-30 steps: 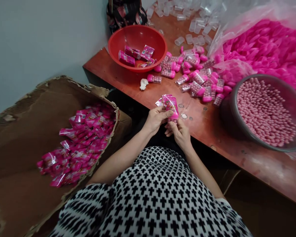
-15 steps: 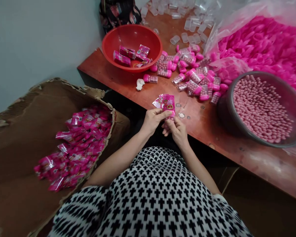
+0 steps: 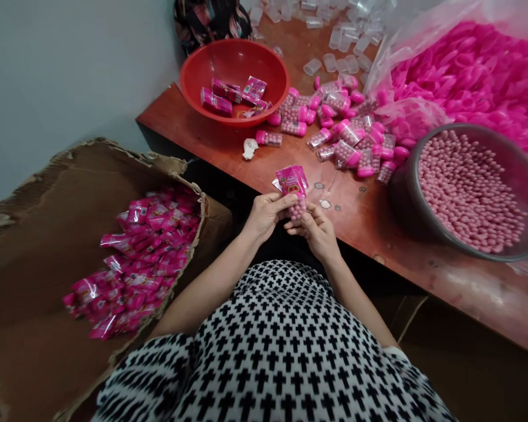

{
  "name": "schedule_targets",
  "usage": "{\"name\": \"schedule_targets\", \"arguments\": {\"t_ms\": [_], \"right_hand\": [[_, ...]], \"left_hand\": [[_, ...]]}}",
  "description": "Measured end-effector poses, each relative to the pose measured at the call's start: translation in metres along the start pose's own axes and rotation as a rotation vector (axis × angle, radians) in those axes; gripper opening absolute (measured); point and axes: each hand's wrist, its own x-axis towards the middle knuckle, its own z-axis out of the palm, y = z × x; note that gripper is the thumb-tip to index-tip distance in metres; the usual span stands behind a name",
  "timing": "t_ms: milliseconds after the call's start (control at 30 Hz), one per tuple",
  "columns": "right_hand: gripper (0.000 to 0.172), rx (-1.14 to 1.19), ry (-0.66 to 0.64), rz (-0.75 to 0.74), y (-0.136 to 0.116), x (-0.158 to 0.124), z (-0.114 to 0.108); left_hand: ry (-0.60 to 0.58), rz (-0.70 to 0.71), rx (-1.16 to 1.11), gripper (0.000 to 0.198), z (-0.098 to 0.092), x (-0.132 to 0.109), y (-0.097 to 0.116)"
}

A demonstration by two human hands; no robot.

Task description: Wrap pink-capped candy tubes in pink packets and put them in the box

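My left hand pinches a small stack of pink printed wrappers at the table's near edge. My right hand holds a small clear bottle of pink candy balls, its upper part inside the front wrapper. Both hands meet just above my lap, over the edge of the red-brown table.
A torn cardboard box at left holds many pink wrapped packs. A red bowl with a few packs stands at the back. Filled bottles, a grey bowl of pink candies, pink caps and clear empty bottles cover the table.
The wrapper has slid a little higher off the bottle, so more of the candy-filled bottle shows below it. Both hands stay at the same spot.
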Motion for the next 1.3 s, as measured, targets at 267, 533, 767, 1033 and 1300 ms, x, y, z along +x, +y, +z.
{"name": "schedule_targets", "arguments": {"t_ms": [267, 533, 767, 1033, 1300], "right_hand": [[0.044, 0.012, 0.067, -0.019, 0.000, 0.012, 0.006], [0.035, -0.136, -0.060, -0.025, -0.008, 0.021, 0.012], [0.030, -0.218, 0.053, -0.054, -0.005, 0.018, 0.003], [0.028, -0.249, 0.114, -0.035, -0.007, 0.008, -0.007], [0.026, -0.282, 0.149, -0.094, -0.024, 0.017, -0.026]], "left_hand": [[-0.018, -0.065, -0.113, 0.029, 0.003, -0.015, -0.016], [0.391, 0.438, -0.151, 0.037, -0.051, -0.049, 0.030], [0.470, 0.614, 0.769, 0.057, -0.073, 0.050, 0.027], [0.519, 0.567, 1.029, 0.026, -0.088, 0.132, 0.037], [0.194, 0.740, 1.189, 0.037, -0.028, 0.066, -0.001]]}}
